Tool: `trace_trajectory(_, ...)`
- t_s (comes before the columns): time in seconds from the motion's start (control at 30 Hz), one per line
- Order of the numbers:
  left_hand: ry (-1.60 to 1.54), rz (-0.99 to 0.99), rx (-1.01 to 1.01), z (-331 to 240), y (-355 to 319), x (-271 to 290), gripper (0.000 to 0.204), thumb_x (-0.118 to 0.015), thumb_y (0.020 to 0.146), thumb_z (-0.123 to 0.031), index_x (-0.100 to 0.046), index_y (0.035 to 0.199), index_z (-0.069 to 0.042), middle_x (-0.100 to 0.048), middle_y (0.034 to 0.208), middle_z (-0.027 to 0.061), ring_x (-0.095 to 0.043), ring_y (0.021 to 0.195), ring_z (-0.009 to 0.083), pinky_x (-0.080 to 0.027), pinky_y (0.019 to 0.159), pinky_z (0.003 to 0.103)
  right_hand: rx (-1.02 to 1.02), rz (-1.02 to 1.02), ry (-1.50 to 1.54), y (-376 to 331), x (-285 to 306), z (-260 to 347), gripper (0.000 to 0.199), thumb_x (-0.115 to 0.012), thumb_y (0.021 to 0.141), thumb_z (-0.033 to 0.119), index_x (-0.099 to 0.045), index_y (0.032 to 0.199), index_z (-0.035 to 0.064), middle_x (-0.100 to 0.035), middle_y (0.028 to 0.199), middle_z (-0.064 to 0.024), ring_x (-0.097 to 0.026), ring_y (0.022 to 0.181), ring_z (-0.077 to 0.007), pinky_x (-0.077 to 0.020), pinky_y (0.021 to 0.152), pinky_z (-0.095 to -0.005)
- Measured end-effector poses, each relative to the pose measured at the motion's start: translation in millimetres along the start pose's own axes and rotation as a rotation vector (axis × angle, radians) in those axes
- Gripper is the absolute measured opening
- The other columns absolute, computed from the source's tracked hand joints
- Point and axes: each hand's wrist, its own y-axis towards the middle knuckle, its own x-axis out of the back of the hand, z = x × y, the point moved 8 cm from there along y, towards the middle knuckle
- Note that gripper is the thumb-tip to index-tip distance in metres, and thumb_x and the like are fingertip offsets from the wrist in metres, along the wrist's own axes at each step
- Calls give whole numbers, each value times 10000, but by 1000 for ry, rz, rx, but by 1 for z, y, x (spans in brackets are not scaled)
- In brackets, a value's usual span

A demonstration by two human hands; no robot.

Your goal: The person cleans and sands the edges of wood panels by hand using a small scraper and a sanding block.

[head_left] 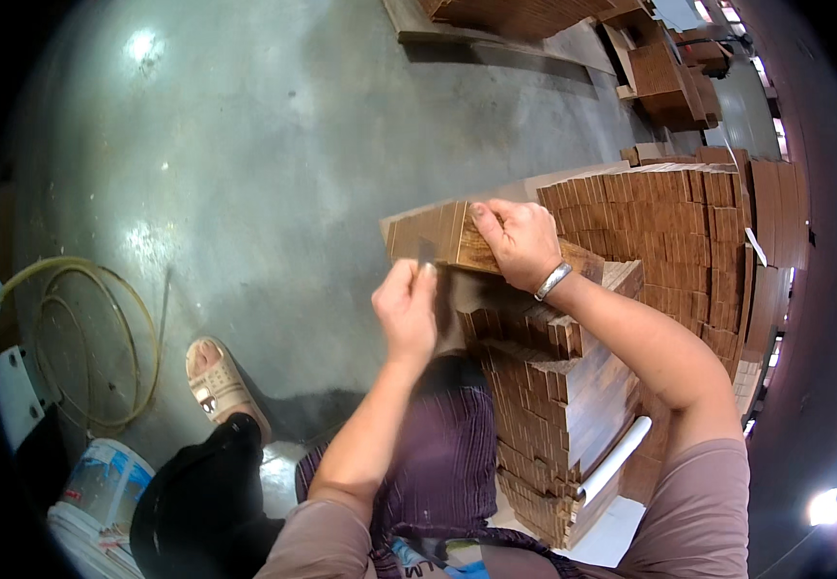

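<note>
My right hand (524, 246), with a silver bangle at the wrist, is closed on a brown wooden plank (476, 241), thumb along its top edge. To its left, my left hand (407, 314) is closed in a pinch round a thin grey blade (426, 252). That blade is small and blurred, so its exact kind is unclear; it stands against or just in front of the plank's end. Below both hands rises a stack of planks (529, 415), their ends uneven. The fingers of my right hand behind the plank are hidden.
Tall plank stacks (645, 227) stand at the right, and more wood (515, 14) lies on a pallet at the far side. A white roll (616, 458) leans on the near stack. A coiled hose (100, 280) and a bucket (105, 482) are at the left on the grey floor (264, 174).
</note>
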Motion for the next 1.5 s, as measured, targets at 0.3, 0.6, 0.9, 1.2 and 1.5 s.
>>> trace_trajectory(0.3, 103, -39, -9, 7, 1, 1, 246, -622, 905, -87, -491, 713, -8, -417, 606, 9, -376, 591, 86, -345, 528, 291, 23, -15, 19, -5, 4, -3, 498, -494, 946, 468, -679, 755, 47, -596, 643, -218, -592, 662, -433, -462, 592, -495)
trace_trajectory(0.6, 24, -65, 19, 46, 7, 10, 249, -614, 925, -106, -483, 723, -44, -401, 636, -34, -357, 612, 71, -310, 536, 262, -2, -13, 47, -4, 4, -3, 459, -519, 935, 451, -722, 854, 47, -618, 689, -226, -616, 702, -425, -487, 618, -470)
trace_trajectory(0.9, 100, -82, 107, 80, 19, 28, 257, -593, 940, -68, -471, 715, -56, -393, 659, -70, -332, 610, 54, -290, 531, 244, -18, 12, 46, -1, 6, -3, 467, -503, 940, 439, -700, 817, 34, -592, 666, -235, -597, 674, -431, -468, 593, -473)
trace_trajectory(1.2, 318, -129, 133, 120, 25, 50, 303, -633, 910, -161, -498, 664, -45, -403, 574, -42, -356, 572, 81, -310, 528, 280, 1, -17, 63, 0, 5, 0, 460, -523, 938, 439, -707, 833, 31, -599, 671, -233, -605, 684, -429, -476, 601, -470)
trace_trajectory(1.5, 399, -215, 245, 140, 24, 69, 286, -662, 892, -138, -469, 712, -29, -384, 601, -23, -352, 593, 92, -339, 537, 293, 12, 8, 44, 0, 1, 5, 461, -512, 951, 435, -720, 875, 30, -607, 681, -235, -614, 692, -430, -491, 614, -456)
